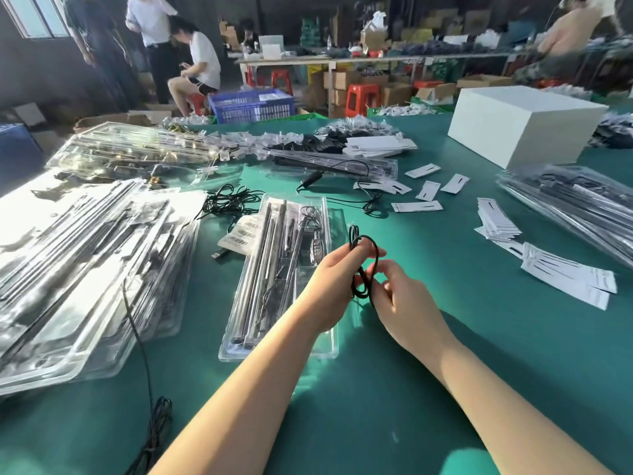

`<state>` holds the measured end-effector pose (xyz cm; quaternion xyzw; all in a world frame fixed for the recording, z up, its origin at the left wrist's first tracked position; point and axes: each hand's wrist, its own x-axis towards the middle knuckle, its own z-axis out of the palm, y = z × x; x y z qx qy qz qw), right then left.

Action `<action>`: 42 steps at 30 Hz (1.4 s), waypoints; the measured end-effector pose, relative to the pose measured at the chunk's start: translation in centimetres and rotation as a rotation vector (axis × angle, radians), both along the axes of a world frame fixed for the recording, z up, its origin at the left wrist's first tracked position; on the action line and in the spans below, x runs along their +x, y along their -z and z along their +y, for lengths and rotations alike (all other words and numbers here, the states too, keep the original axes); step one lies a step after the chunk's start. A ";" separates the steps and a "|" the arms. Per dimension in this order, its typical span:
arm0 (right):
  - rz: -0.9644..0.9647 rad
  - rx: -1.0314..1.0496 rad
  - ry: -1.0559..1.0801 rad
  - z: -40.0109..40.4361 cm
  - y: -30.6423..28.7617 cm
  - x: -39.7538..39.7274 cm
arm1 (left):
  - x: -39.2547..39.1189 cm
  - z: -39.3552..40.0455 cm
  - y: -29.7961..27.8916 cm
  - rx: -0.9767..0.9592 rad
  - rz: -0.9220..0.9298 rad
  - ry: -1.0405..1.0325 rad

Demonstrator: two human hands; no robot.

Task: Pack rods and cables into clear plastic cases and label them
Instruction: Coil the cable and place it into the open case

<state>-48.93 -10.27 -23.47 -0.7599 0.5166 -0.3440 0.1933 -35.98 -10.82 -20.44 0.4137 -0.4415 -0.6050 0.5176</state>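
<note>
An open clear plastic case (239, 332) lies in the middle of the green table with several metal rods (262, 262) and a small remote (315, 250) in it. Just right of the case, both hands hold a looped black cable (363, 265) above the table. My left hand (334, 282) grips the upper loops. My right hand (402, 299) pinches the lower part of the coil. A sheet of barcode labels (241, 233) rests against the case's left edge.
Stacks of filled clear cases lie at the left (78, 269) and far right (575, 207). White paper cards (568, 275) are scattered at the right. A white box (524, 123) stands at the back right. Loose black cables (229, 202) lie behind the case. People sit and stand beyond the table.
</note>
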 end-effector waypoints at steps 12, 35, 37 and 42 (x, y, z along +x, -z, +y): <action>0.077 -0.045 0.074 0.0 -0.4 -0.3 | 0.3 0.2 0.1 -0.093 0.113 0.050; -0.821 0.189 0.107 0.2 -2.0 -1.3 | -0.9 1.3 -0.1 -0.232 -0.473 0.110; -0.591 -0.024 0.176 0.5 -2.0 -1.5 | -1.0 1.1 0.1 -0.273 -0.565 0.093; 0.363 -0.727 0.076 0.1 -2.9 -2.2 | -1.3 0.2 -0.6 -0.305 -0.723 0.038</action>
